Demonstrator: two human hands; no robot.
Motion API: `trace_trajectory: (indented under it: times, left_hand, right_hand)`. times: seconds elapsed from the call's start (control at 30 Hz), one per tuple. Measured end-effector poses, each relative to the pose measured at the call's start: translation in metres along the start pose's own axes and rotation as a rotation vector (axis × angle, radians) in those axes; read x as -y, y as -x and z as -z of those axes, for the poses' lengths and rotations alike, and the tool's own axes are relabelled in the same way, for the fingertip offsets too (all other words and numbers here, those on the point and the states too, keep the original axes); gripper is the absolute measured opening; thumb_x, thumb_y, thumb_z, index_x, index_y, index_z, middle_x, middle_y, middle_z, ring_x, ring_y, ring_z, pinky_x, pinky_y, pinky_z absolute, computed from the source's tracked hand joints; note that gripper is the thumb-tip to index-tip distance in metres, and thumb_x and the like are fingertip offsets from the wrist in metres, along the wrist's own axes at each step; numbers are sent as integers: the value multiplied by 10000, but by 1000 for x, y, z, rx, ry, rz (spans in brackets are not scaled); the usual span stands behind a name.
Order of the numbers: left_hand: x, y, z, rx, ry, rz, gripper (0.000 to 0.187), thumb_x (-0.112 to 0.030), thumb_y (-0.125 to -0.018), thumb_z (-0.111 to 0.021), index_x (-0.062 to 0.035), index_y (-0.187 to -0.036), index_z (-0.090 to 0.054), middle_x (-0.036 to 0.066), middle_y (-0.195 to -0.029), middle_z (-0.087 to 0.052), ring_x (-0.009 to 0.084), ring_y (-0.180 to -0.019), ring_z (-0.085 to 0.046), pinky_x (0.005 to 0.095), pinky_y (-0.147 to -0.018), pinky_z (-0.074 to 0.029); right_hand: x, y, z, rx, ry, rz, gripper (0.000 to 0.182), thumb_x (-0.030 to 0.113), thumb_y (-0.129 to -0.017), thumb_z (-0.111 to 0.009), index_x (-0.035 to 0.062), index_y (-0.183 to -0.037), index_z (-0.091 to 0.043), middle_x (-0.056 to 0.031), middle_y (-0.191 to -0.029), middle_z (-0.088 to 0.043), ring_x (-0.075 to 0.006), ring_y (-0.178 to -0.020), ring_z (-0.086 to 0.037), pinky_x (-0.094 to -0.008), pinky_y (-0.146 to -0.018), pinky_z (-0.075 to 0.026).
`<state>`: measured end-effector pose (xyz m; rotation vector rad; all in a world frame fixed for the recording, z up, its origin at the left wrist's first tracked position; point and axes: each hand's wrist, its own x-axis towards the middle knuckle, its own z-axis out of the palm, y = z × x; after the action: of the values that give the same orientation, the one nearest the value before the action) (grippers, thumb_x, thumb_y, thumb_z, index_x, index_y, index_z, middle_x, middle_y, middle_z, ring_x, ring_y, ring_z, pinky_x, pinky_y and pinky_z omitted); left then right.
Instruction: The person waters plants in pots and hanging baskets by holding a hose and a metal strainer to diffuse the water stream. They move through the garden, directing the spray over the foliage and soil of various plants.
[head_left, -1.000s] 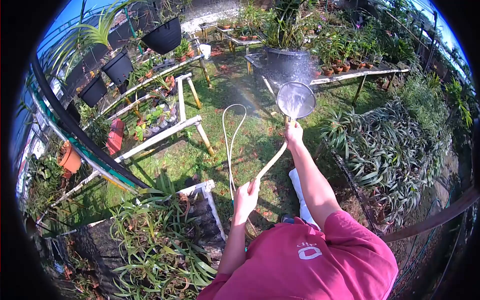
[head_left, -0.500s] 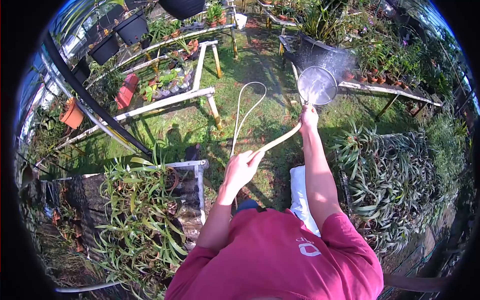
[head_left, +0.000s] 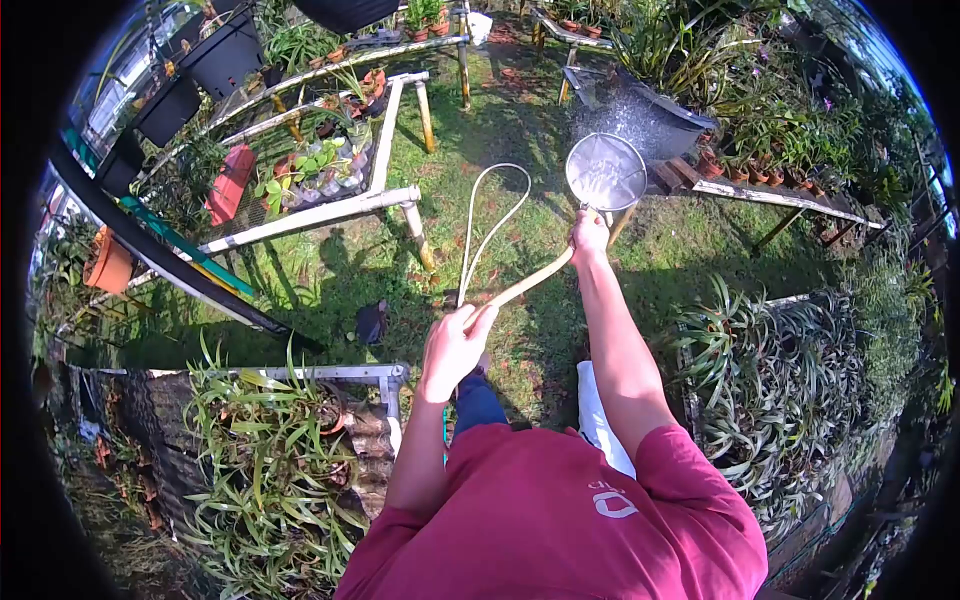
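The left hand [head_left: 457, 348] clasps the hose [head_left: 532, 281], the right hand [head_left: 590, 233] the sprayer [head_left: 606, 172]; the hose's slack loop could trip feet.

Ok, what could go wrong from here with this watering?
The hose makes a narrow loop ahead of the left hand, so it might kink or snag if pulled.
The right hand grips just behind the round spray head; a slip could send the water astray.
Small clay pots stand along the right-hand bench, so a careless swing might knock one over.
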<state>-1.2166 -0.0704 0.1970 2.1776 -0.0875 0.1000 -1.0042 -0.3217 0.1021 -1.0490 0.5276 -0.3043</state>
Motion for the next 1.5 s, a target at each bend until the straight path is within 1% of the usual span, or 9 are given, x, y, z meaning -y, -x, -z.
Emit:
trace_trajectory:
  times: [0.1,0.23,0.4,0.8,0.9,1.0,1.23,1.37,1.5]
  left_hand:
    - [24,-54,20,11,-22,101,325,-362,-921,-616,-40,-905,-660,210,-712,-625,387,-653,-626,422,-564,-457]
    - [62,-126,43,-9,-41,199,317,-361,-928,-604,-53,-953,-676,197,-734,-647,354,-660,-647,409,-587,-471]
    - [87,-201,55,-90,87,195,290,-316,-946,-602,-34,-884,-641,156,-610,-556,249,-503,-514,373,-518,-399]
    - [129,-290,59,-60,154,189,334,-361,-971,-540,-40,-932,-624,150,-640,-558,297,-586,-559,405,-592,-432]
    - [133,-301,60,-44,179,224,276,-291,-977,-544,-30,-949,-631,46,-629,-499,126,-580,-444,315,-556,-380]
    - [130,-310,65,-49,225,230,307,-335,-974,-538,-42,-941,-623,128,-645,-567,277,-591,-559,391,-603,-438]
    - [121,-320,87,-11,235,212,267,-302,-969,-553,-47,-961,-631,126,-676,-612,268,-612,-598,377,-603,-455]
    - [126,-318,86,-57,228,169,256,-284,-966,-555,-41,-964,-635,137,-668,-616,298,-611,-615,399,-579,-455]
    - [139,-318,86,-68,191,147,243,-261,-962,-552,-34,-971,-638,142,-654,-615,320,-605,-619,416,-559,-455]
  right_hand:
    - [-30,-35,-58,-53,-20,-60,65,77,-939,-545,92,-983,-499,21,-572,-422,-96,-375,-368,-285,-342,-262]
    - [-70,-81,-138,-71,41,-36,98,62,-931,-551,86,-1019,-517,9,-640,-478,-97,-444,-413,-288,-386,-310]
    - [-88,-143,-209,-193,84,37,197,56,-924,-571,73,-1114,-526,-3,-768,-542,-99,-602,-469,-278,-513,-399]
    - [-106,-218,-289,-312,128,147,146,62,-895,-585,45,-1036,-549,-27,-820,-574,-112,-689,-508,-295,-621,-447]
    - [-96,-219,-302,-323,199,189,179,60,-884,-572,33,-1060,-551,-36,-852,-586,-123,-720,-524,-305,-663,-464]
    - [-91,-232,-310,-304,197,230,234,82,-874,-575,23,-1100,-557,-45,-875,-594,-125,-731,-534,-297,-678,-472]
    - [-89,-241,-322,-296,216,144,231,88,-860,-578,27,-1081,-554,-43,-795,-590,-125,-643,-534,-300,-601,-469]
    - [-79,-218,-344,-309,203,133,122,86,-926,-581,80,-1037,-529,5,-643,-487,-97,-475,-432,-283,-416,-358]
    - [-95,-232,-346,-314,210,261,142,76,-904,-585,65,-1037,-538,-8,-695,-520,-99,-542,-462,-284,-475,-389]
